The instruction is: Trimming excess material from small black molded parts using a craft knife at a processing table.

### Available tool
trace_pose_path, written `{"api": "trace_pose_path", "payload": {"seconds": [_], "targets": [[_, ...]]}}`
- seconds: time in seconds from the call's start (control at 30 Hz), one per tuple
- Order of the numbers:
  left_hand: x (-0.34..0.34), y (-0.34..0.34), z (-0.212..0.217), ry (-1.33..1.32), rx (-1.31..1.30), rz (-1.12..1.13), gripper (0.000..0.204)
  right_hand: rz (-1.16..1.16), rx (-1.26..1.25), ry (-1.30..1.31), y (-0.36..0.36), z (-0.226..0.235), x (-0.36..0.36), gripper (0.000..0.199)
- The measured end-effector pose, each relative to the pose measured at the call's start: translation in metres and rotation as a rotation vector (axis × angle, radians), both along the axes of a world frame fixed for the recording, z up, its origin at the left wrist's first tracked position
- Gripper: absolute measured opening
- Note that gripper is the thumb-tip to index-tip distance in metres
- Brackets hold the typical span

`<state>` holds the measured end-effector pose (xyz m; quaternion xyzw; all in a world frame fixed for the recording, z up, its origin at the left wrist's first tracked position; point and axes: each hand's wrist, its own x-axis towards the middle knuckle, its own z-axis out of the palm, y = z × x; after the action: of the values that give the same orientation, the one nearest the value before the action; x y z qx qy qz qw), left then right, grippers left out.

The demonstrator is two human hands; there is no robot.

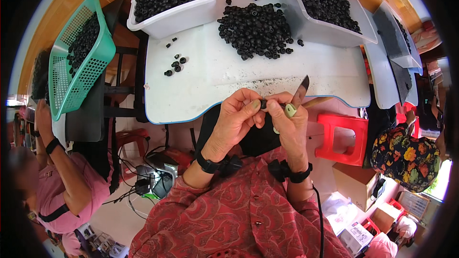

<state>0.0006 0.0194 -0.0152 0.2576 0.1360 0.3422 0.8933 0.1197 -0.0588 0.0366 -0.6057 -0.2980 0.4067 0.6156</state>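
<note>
Red patterned cloth covers our chest and forearms at the bottom of the view, with a black band on each wrist. Just above it our left hand [237, 117] pinches a small black bead [263, 103] between thumb and fingertips, a narrow grip closed on it. Our right hand [291, 122] meets it from the other side, wrapped around the pale green handle of a small knife [296, 98] whose grey blade points up and away (its tip stands over the edge of the desk). The bead sits right between the two hands, touching the fingers of both, near the base of the blade.

Beyond the hands lies the white desk [215, 95], with a few loose beads at its left and a big heap of black beads [256, 28] toward its far side. Behind that stand two white tubs [181, 16], both full of the same beads. Off to the left a green basket [79, 62] leans tilted, also holding beads. A red stool [340, 136] stands below the desk at right.
</note>
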Motion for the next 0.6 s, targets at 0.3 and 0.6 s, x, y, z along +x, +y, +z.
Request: {"api": "trace_pose_path", "payload": {"seconds": [0.3,0.6], "targets": [[-0.004,0.0,-0.004,-0.041,-0.046,-0.042,0.011,0.061,-0.004,0.035,-0.001,-0.009,0.007,0.014],[-0.007,0.002,-0.005,-0.104,-0.143,-0.084,0.012,0.031,-0.008,-0.484,0.001,-0.012,-0.002,0.012]]}}
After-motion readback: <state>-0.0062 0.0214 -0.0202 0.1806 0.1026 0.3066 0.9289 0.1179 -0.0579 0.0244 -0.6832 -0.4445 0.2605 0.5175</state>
